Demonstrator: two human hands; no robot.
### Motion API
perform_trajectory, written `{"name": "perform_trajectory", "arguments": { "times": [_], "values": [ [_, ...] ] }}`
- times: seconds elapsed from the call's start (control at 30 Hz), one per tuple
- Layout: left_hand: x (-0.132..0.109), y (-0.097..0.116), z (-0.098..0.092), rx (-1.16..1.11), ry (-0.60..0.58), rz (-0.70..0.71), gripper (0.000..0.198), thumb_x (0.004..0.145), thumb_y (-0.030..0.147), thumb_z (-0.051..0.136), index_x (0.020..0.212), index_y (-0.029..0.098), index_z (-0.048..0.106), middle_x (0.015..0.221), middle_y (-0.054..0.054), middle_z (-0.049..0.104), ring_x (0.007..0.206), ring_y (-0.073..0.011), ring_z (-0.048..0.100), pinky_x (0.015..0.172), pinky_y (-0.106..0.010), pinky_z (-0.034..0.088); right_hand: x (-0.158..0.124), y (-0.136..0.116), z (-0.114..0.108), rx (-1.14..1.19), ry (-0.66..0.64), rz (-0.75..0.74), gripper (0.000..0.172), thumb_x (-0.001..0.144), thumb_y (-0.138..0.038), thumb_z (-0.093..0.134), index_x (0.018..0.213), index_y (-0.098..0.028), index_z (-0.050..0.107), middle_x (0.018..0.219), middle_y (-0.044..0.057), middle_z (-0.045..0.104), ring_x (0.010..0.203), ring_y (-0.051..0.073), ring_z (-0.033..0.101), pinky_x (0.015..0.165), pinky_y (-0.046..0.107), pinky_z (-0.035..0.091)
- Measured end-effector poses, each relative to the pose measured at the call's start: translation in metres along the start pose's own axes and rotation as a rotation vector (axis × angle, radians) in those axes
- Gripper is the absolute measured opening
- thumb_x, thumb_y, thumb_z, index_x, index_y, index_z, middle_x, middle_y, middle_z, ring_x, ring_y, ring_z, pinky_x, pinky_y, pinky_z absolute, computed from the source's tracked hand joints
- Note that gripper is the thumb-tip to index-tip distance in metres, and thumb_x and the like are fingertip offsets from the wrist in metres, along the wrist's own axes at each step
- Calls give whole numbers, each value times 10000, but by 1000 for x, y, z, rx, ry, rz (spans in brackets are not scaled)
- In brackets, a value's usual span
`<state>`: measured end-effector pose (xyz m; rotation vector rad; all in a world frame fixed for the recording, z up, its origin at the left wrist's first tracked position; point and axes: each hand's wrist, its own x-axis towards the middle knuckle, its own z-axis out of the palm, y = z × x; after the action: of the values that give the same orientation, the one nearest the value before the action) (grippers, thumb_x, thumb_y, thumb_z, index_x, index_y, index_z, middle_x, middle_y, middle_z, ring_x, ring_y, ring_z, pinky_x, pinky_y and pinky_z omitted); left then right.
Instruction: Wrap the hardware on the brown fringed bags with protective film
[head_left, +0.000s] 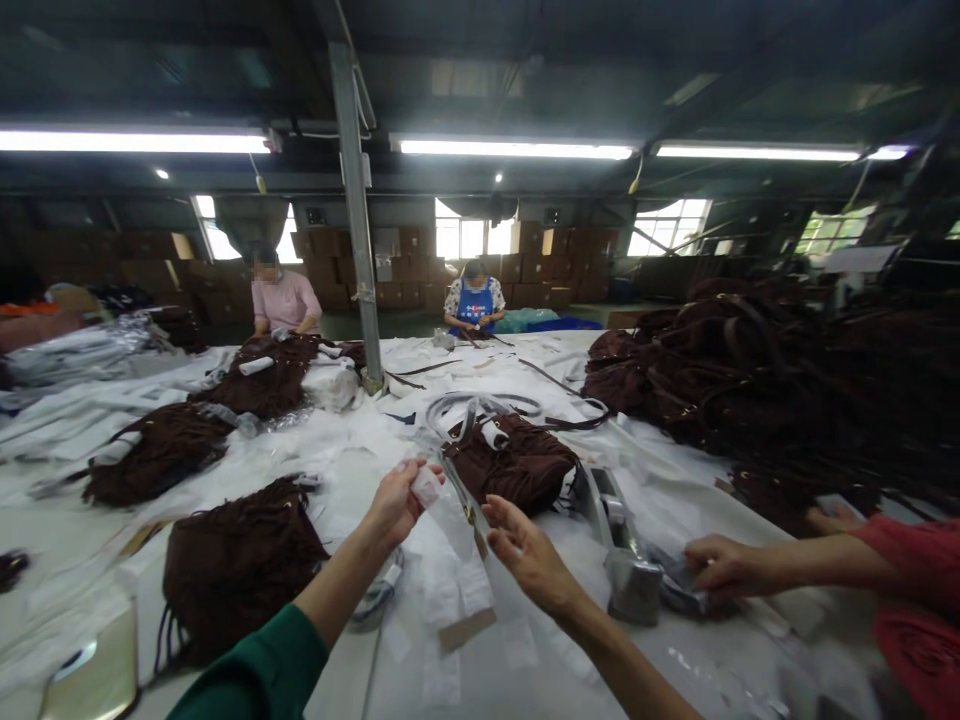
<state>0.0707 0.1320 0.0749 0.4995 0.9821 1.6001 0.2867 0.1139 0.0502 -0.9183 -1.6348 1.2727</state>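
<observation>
My left hand (401, 502) is closed on a crumpled piece of thin white wrapping (426, 487), whose exact kind I cannot make out. To its right, my right hand (529, 548) is open, fingers apart, with nothing in it. Below and between the hands lie white paper strips (454, 585) with a tan piece at their lower end. Just beyond them rests a dark brown fringed bag (517, 465), a white-wrapped part on its top. A grey metal tape dispenser (630, 570) stands right of my right hand. Another brown fringed bag (236, 570) lies left of my left forearm.
A co-worker's hand (724, 567) with a red sleeve (911, 560) holds a grey band at right. Brown bags with straps form a large pile (720, 370) behind. A phone (94, 670) lies at front left. A metal post (356, 220) rises from the table; two people work beyond.
</observation>
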Motion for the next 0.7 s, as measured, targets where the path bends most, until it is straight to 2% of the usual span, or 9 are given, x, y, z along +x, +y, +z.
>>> {"name": "perform_trajectory", "arguments": {
  "times": [0.03,0.1,0.17,0.2,0.3,0.43,0.5,0.6,0.7],
  "values": [
    [-2,-5,5,1,-19,-6,93,900,161,461,885,128,546,779,-113,699,646,-175,682,572,-264,544,0,0,12,3,-48,-5,607,670,-556,707,1137,-185,589,1106,92,639,1037,231,564,840,328,435],
    [-3,-9,9,5,-37,-1,86,893,173,482,882,125,553,784,-118,699,641,-179,680,580,-276,548,-1,3,32,-1,-171,55,447,689,-540,693,925,-162,660,828,52,670,791,185,601,682,278,443],
    [0,-3,1,12,-18,25,82,893,178,488,876,129,551,775,-109,695,637,-173,678,583,-272,548,-5,8,40,16,-247,165,420,735,-567,622,713,-148,642,527,-17,552,494,97,471,496,222,346],
    [2,1,-7,17,4,41,82,896,178,484,871,132,548,767,-101,693,631,-166,676,580,-266,547,-6,11,39,38,-257,216,445,750,-584,588,677,-146,623,449,-47,476,417,67,376,444,209,279],
    [11,14,-40,38,89,81,82,897,157,474,853,138,541,745,-74,683,576,-133,656,545,-231,533,-11,16,20,115,-244,326,458,724,-599,589,737,-142,606,419,-90,405,363,34,240,394,197,157],
    [19,14,-74,62,160,103,61,883,134,493,901,154,548,772,-46,683,515,-95,627,503,-193,503,-14,19,-12,11,-241,386,431,712,-569,586,740,-138,600,447,-75,457,344,27,249,376,198,121],
    [20,12,-79,66,164,110,133,876,135,507,994,180,546,803,-43,690,532,-104,641,508,-200,504,-15,21,-25,-79,-209,376,404,719,-544,561,720,-143,605,440,-59,484,343,45,316,374,197,177],
    [22,8,-79,85,146,130,293,866,154,530,1147,235,511,856,-45,698,565,-122,662,505,-204,499,-15,23,-41,-143,-144,300,352,699,-493,584,655,-145,614,503,-13,564,446,88,475,442,208,326],
    [23,5,-78,136,124,150,356,862,179,545,1203,262,490,898,-41,695,584,-119,671,504,-190,493,-10,23,-61,-101,11,253,332,697,-470,636,660,-140,639,508,-5,576,466,88,475,454,204,344]
  ]
}}
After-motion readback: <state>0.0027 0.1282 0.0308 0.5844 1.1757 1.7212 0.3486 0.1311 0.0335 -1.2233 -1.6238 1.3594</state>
